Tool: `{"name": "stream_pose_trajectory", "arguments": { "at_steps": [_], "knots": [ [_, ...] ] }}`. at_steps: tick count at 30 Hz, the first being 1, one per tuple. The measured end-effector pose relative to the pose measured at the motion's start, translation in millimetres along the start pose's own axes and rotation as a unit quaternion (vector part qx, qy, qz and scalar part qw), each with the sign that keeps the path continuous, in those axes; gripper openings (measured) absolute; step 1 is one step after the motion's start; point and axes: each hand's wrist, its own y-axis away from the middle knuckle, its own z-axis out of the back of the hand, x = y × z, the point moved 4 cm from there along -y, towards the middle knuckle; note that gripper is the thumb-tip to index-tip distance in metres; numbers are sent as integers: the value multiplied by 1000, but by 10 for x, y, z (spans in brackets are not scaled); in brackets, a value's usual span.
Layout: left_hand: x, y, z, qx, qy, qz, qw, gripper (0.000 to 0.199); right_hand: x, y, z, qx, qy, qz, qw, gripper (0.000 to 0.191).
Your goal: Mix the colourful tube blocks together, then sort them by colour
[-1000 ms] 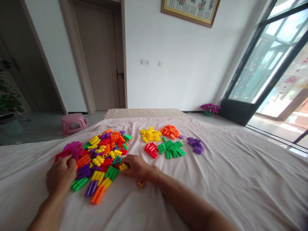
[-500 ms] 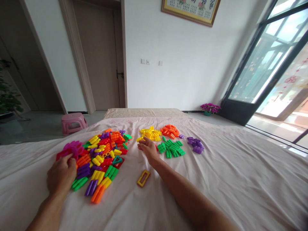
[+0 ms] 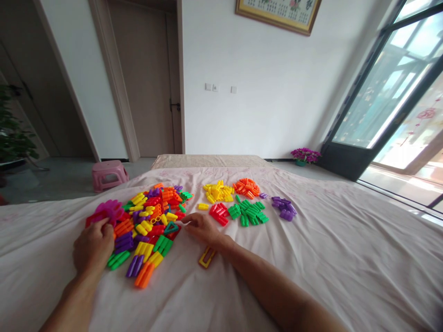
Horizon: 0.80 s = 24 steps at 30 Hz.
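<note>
A mixed heap of plastic building pieces (image 3: 147, 221) in several colours lies on the cloth-covered surface. At its left side my left hand (image 3: 93, 244) is closed, fingertips on a red piece (image 3: 92, 217) beside magenta flower-shaped pieces (image 3: 110, 210). My right hand (image 3: 200, 228), fingers bent but apart, reaches the heap's right edge, fingertips close to a small red piece (image 3: 180, 215); no piece shows in it. Under its wrist lies a yellow rectangular frame piece (image 3: 205, 263), partly covered.
Single-colour groups lie to the right: yellow pieces (image 3: 218, 191), orange pieces (image 3: 246, 187), red pieces (image 3: 219, 213), green pieces (image 3: 251, 212) and purple pieces (image 3: 284, 207). One yellow piece (image 3: 203, 206) lies apart. Beyond the covered surface stands a pink stool (image 3: 110, 175).
My right hand has moved left and toward me, from the yellow group to the mixed heap, uncovering the red group. My left hand stays at the heap's left side. The view has shifted slightly.
</note>
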Motion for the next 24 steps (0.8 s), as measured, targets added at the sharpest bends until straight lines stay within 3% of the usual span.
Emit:
{"name": "stream_pose_trajectory", "arguments": {
  "at_steps": [5, 12, 15, 19, 22, 24],
  "knots": [
    [-16, 4, 6, 12, 4, 12, 1000, 58, 51, 14, -26, 57, 49, 29, 997, 34],
    [7, -5, -19, 9, 3, 1, 1000, 57, 273, 94, -92, 118, 220, 116, 961, 64],
    [34, -18, -62, 2, 1, 5, 1000, 56, 319, 113, -124, 124, 254, 131, 950, 56],
    [59, -35, -111, -8, 8, 35, 999, 56, 331, 119, -100, 90, 255, 122, 955, 37],
    [60, -43, -131, -2, 22, 37, 999, 56, 351, 134, -99, 80, 251, 138, 955, 45],
    [65, -46, -136, 0, 29, 39, 999, 56, 369, 147, -138, 106, 263, 165, 945, 52]
  ]
}}
